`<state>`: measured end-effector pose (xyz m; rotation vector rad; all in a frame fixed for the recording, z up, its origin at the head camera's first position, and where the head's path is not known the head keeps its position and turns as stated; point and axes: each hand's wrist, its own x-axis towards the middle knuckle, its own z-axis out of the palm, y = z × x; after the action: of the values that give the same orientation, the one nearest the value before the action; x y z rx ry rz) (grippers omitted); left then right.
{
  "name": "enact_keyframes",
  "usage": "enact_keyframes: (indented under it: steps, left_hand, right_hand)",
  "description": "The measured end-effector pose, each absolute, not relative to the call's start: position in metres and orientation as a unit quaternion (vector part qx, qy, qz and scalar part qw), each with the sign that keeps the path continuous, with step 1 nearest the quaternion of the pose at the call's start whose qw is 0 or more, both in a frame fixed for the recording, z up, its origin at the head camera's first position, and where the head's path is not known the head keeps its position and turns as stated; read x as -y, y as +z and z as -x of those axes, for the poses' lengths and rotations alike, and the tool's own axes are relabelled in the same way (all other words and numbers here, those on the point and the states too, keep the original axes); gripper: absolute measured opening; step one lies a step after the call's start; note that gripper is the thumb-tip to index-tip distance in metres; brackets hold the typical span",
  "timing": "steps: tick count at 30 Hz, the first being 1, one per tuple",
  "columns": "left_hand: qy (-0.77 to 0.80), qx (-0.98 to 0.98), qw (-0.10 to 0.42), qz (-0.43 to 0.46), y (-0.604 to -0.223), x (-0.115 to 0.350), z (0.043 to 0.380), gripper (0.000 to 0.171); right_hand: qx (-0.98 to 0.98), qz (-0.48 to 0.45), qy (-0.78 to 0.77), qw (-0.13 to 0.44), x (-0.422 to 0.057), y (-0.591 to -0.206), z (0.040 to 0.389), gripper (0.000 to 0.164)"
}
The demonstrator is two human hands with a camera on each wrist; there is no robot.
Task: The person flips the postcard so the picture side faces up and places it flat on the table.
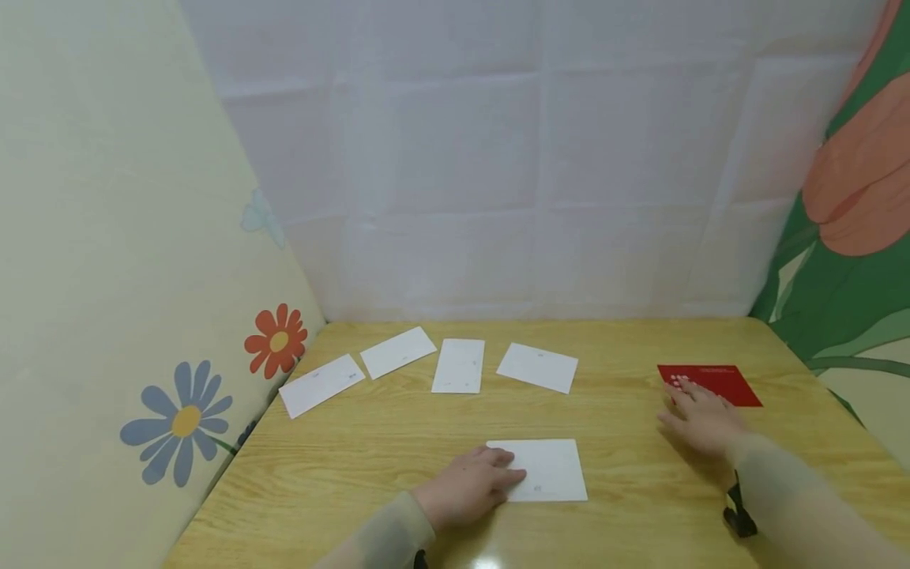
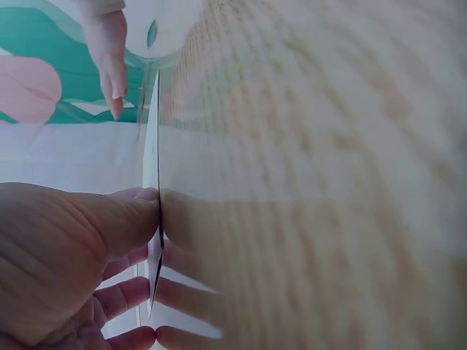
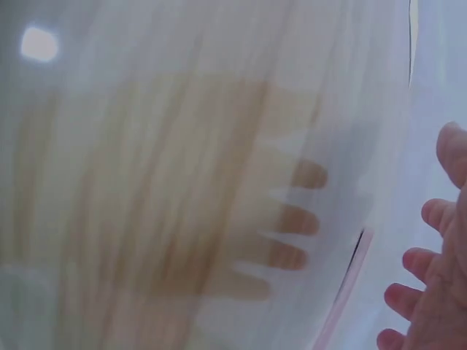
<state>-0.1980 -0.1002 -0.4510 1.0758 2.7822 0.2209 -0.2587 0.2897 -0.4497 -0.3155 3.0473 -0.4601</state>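
Observation:
My left hand [image 1: 471, 484] rests at the left edge of a white card [image 1: 547, 472] lying flat near the front of the table. Its fingers are spread over the card; in the left wrist view the thumb [image 2: 135, 219] touches the card's edge [image 2: 153, 157]. My right hand [image 1: 700, 417] is over the near left part of a red card [image 1: 735, 385] with white dots and small print, hiding some of it. In the right wrist view, the right hand's fingers [image 3: 419, 262] are spread, raised above the tabletop, with nothing between them.
Along the back left lie several white cards: two slanted ones [image 1: 322, 386] [image 1: 398, 352], an upright one [image 1: 458, 366] and a tilted one [image 1: 537, 367]. The glossy wooden table [image 1: 355, 466] meets a white cloth backdrop [image 1: 455, 158], with flowered panels on both sides.

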Motion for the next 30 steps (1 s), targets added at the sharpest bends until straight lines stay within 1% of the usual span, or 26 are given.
enact_keyframes:
  steps: [2,9,15,20,26,30]
  left_hand:
    - [0.074,-0.929,0.076,-0.355,-0.451,0.1,0.198,0.041]
    - [0.075,-0.93,0.074,-0.353,-0.452,0.1,0.198,0.041]
    - [0.082,-0.932,0.077,-0.346,-0.455,0.101,0.202,0.04]
    - [0.099,-0.934,0.079,-0.335,-0.456,0.102,0.206,0.038]
    - [0.139,-0.935,0.09,-0.312,-0.454,0.103,0.208,0.036]
    - [0.174,-0.937,0.095,-0.289,-0.453,0.105,0.211,0.033]
  right_hand:
    - [-0.981,0.115,-0.152,0.024,-0.28,-0.449,0.256,0.069]
    - [-0.976,0.129,-0.165,0.062,-0.249,-0.445,0.248,0.068]
    - [-0.966,0.161,-0.2,0.042,-0.226,-0.446,0.24,0.061]
    - [-0.953,0.16,-0.253,0.059,-0.208,-0.446,0.235,0.054]
    - [-0.941,0.181,-0.279,0.054,-0.19,-0.449,0.231,0.047]
    - [-0.936,0.184,-0.293,0.059,-0.18,-0.449,0.227,0.048]
